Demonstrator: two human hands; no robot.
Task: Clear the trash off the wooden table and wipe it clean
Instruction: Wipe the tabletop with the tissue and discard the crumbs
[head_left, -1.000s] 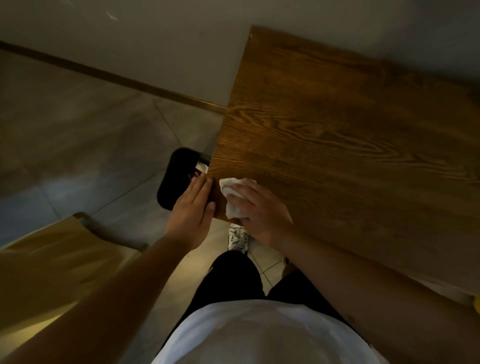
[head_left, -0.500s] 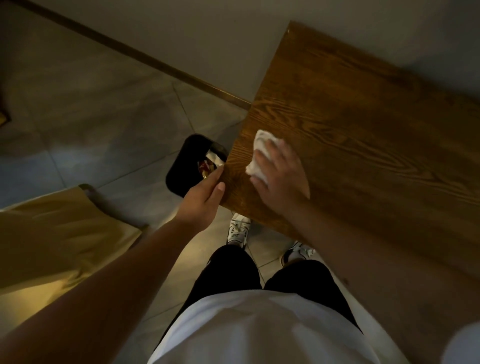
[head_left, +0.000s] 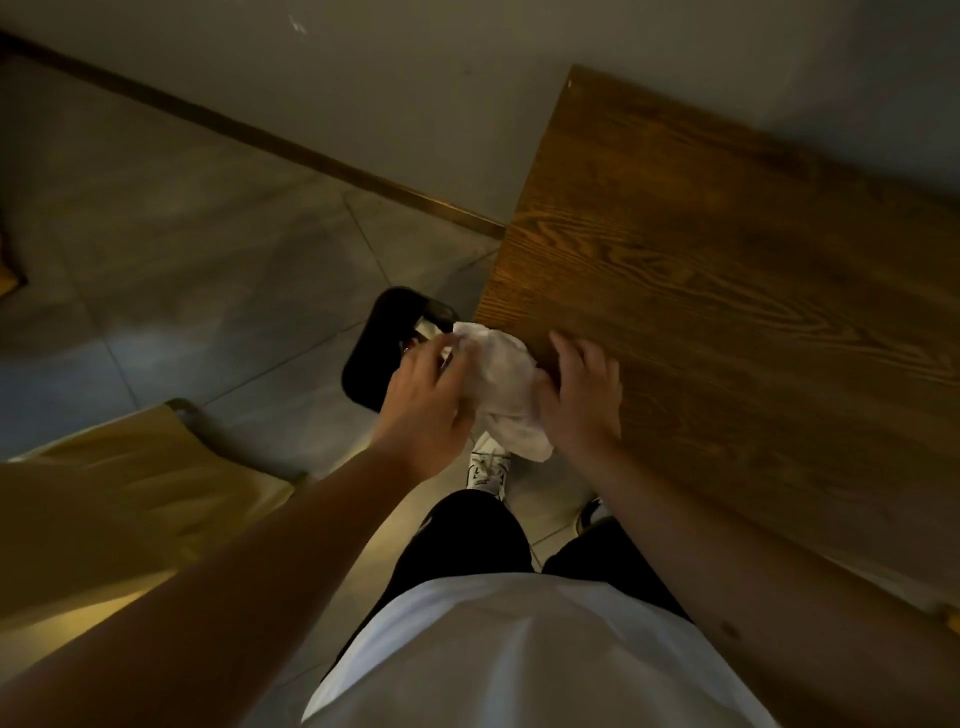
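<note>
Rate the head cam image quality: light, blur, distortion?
Head view: dim, warm light, floor and wall murky; left hand motion-blurred at the fingers, white tissue soft; right hand sharper; wooden table grain crisp; wide-angle lens bends table edges and baseboard.

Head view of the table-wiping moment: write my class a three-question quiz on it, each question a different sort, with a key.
1. True or false: the white tissue lies flat in the middle of the wooden table.
2. Multiple choice: the black bin stands A) on the table, B) on the floor by the table's corner, C) on the tan chair.
3. Fill in: the tissue is held between the left hand and the ____ hand.

Key: 1 false; 2 B; 3 right.
</note>
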